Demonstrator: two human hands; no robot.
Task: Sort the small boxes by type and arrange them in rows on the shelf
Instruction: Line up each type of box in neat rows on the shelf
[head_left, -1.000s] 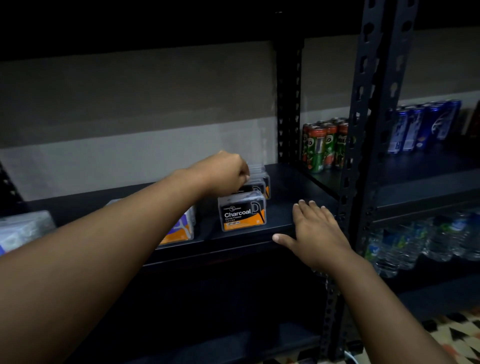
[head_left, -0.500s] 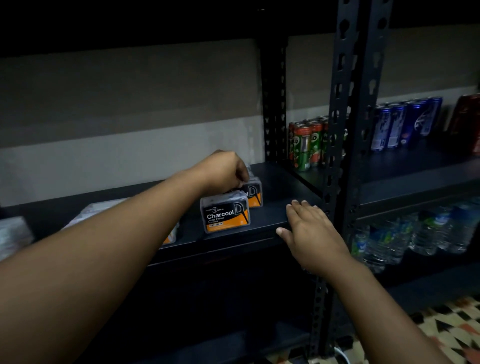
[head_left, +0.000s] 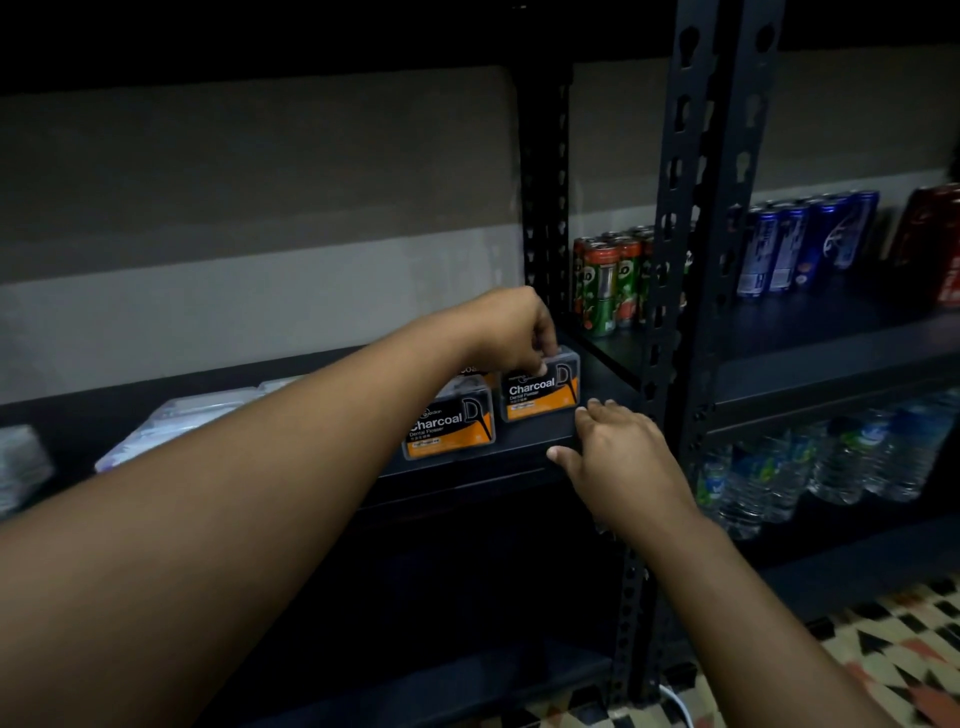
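Two clear black-and-orange "Charcoal" boxes stand side by side at the front of the dark shelf (head_left: 519, 452). My left hand (head_left: 511, 330) grips the top of the right Charcoal box (head_left: 545, 395). The left Charcoal box (head_left: 449, 428) stands free beside it, partly behind my left forearm. A third one peeks out behind them. My right hand (head_left: 610, 452) rests with straight fingers on the shelf's front edge, its fingertips close to the held box. Pale boxes (head_left: 171, 423) lie further left on the shelf.
Black slotted uprights (head_left: 691, 270) stand just right of my hands. Beyond them are green cans (head_left: 608, 283), blue cans (head_left: 800, 244) and a red can (head_left: 935, 244) on the neighbouring shelf, with water bottles (head_left: 831, 462) below. A patterned floor shows at the bottom right.
My left hand has brought a Charcoal box out to the right, so it now stands beside the front one. My right hand has stayed on the shelf edge. The view has shifted.
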